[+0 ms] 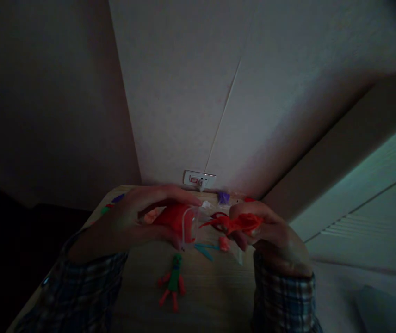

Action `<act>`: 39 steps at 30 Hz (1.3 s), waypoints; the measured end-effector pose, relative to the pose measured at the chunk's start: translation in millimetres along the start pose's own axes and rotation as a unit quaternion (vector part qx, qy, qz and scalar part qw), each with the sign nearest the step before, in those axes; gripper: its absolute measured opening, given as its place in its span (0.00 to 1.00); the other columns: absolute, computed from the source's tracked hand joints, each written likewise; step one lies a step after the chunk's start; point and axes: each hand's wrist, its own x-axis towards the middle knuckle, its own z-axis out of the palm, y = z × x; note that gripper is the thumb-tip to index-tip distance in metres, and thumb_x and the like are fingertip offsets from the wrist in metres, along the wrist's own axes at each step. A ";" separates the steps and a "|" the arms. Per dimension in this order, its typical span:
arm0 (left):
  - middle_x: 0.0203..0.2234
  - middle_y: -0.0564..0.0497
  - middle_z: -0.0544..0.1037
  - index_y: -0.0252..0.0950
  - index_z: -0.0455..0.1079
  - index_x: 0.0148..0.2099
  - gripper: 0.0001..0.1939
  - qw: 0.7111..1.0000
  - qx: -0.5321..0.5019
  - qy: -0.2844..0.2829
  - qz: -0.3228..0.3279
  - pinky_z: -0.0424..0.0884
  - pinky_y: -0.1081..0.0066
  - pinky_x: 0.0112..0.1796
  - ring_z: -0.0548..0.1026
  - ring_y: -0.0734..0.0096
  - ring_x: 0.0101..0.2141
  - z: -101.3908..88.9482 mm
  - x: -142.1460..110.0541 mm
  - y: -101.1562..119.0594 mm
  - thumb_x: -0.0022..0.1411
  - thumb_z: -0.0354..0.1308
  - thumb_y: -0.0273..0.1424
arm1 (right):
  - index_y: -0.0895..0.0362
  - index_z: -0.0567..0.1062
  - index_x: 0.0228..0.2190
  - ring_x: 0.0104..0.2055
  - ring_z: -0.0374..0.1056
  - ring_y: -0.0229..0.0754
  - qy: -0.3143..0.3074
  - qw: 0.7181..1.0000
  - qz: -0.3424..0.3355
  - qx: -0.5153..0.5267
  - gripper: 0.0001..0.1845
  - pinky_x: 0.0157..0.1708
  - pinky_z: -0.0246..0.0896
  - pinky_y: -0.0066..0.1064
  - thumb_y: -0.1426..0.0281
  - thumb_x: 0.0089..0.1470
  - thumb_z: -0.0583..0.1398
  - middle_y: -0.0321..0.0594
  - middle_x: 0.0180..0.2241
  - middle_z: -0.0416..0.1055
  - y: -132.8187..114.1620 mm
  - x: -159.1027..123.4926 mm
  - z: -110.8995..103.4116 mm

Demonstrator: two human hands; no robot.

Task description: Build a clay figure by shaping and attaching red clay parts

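Observation:
My left hand (125,224) curls its thumb and fingers round a small clear plastic bag packed with red modelling clay (173,221). The bag's clear mouth faces right. Pinched in my right hand (274,231) is a torn, stretched lump of red clay (244,224), its thin point reaching left towards the bag without visibly touching it. Below the hands, a small clay figure (174,277) with a green body and coral-red limbs lies on the wooden table (215,296).
Blue modelling tools (205,250) and a coral clay lump (224,243) lie behind the figure. A dark red looped handle is partly hidden by my right hand. A bag of purple clay (223,198) sits near the wall, below a power socket (200,178). The room is dim.

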 end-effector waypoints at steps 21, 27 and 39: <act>0.51 0.50 0.88 0.50 0.83 0.57 0.18 0.998 -0.051 -0.006 -0.040 0.83 0.71 0.42 0.87 0.57 0.48 2.3 -2.3 -11.2 0.70 0.68 0.49 | 0.54 0.81 0.23 0.19 0.49 0.34 0.098 0.994 0.001 0.055 0.24 0.17 0.44 0.30 0.49 0.60 0.71 0.31 0.19 0.62 -22.4 -9.0 -2.2; 0.41 0.52 0.83 0.47 0.79 0.60 0.26 0.999 -0.019 0.000 -0.032 0.80 0.73 0.33 0.83 0.63 0.37 3.0 -0.9 -12.3 0.63 0.74 0.49 | 0.51 0.78 0.32 0.23 0.63 0.37 0.166 0.983 -0.054 0.048 0.18 0.25 0.61 0.29 0.56 0.72 0.62 0.30 0.22 0.69 -18.8 -11.0 15.5; 0.47 0.51 0.84 0.43 0.80 0.58 0.28 0.994 0.096 0.052 -0.016 0.78 0.67 0.47 0.82 0.57 0.46 12.9 9.8 -12.5 0.61 0.73 0.52 | 0.50 0.71 0.35 0.33 0.73 0.36 0.240 0.939 -0.181 -0.170 0.15 0.34 0.66 0.26 0.77 0.73 0.53 0.32 0.33 0.77 -15.0 17.5 65.3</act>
